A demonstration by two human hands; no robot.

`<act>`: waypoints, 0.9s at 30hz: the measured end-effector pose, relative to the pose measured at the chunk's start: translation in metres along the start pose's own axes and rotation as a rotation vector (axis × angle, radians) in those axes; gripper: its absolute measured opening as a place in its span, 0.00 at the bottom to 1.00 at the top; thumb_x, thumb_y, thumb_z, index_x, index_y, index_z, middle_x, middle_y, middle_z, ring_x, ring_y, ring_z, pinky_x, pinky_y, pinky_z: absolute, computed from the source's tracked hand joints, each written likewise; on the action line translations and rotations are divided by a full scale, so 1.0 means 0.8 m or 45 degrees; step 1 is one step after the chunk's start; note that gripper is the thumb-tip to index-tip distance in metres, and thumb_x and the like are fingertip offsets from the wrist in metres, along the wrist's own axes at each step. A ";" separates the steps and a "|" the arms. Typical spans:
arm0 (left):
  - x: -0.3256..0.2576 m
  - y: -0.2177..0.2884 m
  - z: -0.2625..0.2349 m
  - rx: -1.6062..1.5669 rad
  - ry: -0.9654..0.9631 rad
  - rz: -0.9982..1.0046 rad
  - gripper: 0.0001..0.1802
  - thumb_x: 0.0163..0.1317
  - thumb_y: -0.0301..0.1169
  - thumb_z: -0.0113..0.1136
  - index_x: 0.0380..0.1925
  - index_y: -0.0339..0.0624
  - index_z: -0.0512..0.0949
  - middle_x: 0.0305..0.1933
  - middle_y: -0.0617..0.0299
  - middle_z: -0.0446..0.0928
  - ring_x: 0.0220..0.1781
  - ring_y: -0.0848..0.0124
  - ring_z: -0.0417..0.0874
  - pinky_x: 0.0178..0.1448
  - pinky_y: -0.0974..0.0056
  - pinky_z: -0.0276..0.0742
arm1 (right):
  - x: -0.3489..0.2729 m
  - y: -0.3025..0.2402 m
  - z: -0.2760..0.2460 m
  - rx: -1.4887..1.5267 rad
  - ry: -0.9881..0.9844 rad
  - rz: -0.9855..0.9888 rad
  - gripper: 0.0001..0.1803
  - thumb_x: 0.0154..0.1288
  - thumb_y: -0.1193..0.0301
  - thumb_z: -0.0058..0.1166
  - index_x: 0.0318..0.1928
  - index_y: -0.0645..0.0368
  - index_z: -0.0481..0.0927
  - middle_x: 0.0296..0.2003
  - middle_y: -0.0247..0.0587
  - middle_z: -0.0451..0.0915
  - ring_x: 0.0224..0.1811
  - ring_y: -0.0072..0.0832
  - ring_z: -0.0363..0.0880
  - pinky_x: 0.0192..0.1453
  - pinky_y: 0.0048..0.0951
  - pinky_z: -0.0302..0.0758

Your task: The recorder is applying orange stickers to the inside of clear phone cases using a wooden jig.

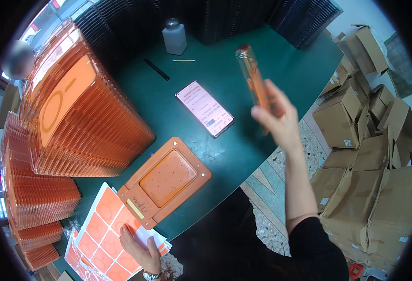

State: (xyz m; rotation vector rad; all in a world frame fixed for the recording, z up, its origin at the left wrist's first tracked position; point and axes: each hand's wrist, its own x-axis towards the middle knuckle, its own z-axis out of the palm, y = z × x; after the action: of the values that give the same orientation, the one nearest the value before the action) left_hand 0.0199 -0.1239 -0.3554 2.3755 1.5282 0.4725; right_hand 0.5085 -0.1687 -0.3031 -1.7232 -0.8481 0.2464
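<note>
In my right hand (280,112), a clear orange plastic tray (251,70) is gripped by its near end, raised over the right of the table and seen nearly edge-on. The hand is slightly blurred. My left hand (139,248) lies on sheets of orange stickers (104,229) at the near left, fingers stretched out and thumb apart. Beyond its fingertips an orange-brown fixture block (168,175), with a rounded rectangular recess dotted with small holes, overlaps the sheets' upper corner. To the left rises a tall stack of nested orange trays (93,126), an orange sticker panel on its top one.
A lit phone (205,108) lies mid-table on the green top (229,159). Behind it are a cotton swab (183,60), a black strip (156,69) and a white bottle (174,37). Black stacked trays (304,21) line the back. Cardboard boxes (341,117) crowd the floor at right.
</note>
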 end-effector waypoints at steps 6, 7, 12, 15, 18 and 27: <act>0.000 -0.005 0.002 -0.002 0.001 -0.001 0.43 0.65 0.40 0.59 0.75 0.32 0.55 0.77 0.43 0.60 0.80 0.44 0.56 0.81 0.39 0.44 | 0.054 0.079 -0.035 -1.277 0.095 0.178 0.48 0.56 0.43 0.69 0.65 0.68 0.74 0.62 0.60 0.75 0.66 0.50 0.73 0.66 0.42 0.73; 0.001 -0.004 0.002 -0.004 0.001 0.013 0.43 0.65 0.39 0.59 0.75 0.32 0.55 0.77 0.44 0.61 0.80 0.45 0.56 0.81 0.39 0.44 | 0.054 0.083 -0.033 -1.278 0.083 0.166 0.48 0.56 0.43 0.69 0.65 0.68 0.74 0.62 0.60 0.75 0.66 0.50 0.73 0.66 0.42 0.73; 0.003 -0.004 -0.005 0.064 -0.004 0.036 0.43 0.66 0.40 0.59 0.75 0.32 0.55 0.77 0.45 0.62 0.81 0.46 0.56 0.81 0.39 0.44 | 0.039 0.032 0.052 -1.002 0.044 -0.121 0.46 0.55 0.43 0.69 0.61 0.70 0.76 0.59 0.63 0.74 0.64 0.53 0.71 0.67 0.46 0.70; 0.000 -0.009 -0.003 0.017 -0.002 0.027 0.43 0.66 0.41 0.60 0.75 0.32 0.55 0.77 0.45 0.62 0.81 0.47 0.56 0.81 0.39 0.45 | 0.027 -0.004 0.127 -1.027 -0.273 -0.097 0.52 0.53 0.38 0.69 0.62 0.74 0.75 0.58 0.59 0.75 0.64 0.50 0.70 0.66 0.44 0.71; -0.001 -0.010 -0.003 0.000 0.010 0.037 0.44 0.65 0.41 0.61 0.75 0.32 0.56 0.77 0.45 0.62 0.80 0.47 0.57 0.81 0.39 0.46 | 0.032 -0.002 0.147 -1.168 -0.322 -0.034 0.56 0.47 0.35 0.70 0.60 0.74 0.75 0.57 0.57 0.74 0.63 0.49 0.70 0.64 0.44 0.71; 0.004 -0.009 -0.006 -0.010 0.040 0.072 0.47 0.58 0.38 0.70 0.73 0.33 0.57 0.75 0.44 0.65 0.78 0.45 0.62 0.80 0.37 0.49 | 0.042 0.008 0.156 -1.161 -0.394 0.043 0.53 0.48 0.37 0.70 0.61 0.68 0.73 0.56 0.55 0.74 0.63 0.48 0.72 0.62 0.46 0.75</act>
State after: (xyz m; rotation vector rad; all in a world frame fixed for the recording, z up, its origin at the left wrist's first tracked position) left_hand 0.0128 -0.1180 -0.3534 2.4217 1.4727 0.5303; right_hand 0.4654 -0.0532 -0.3424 -2.5883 -1.2768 0.1542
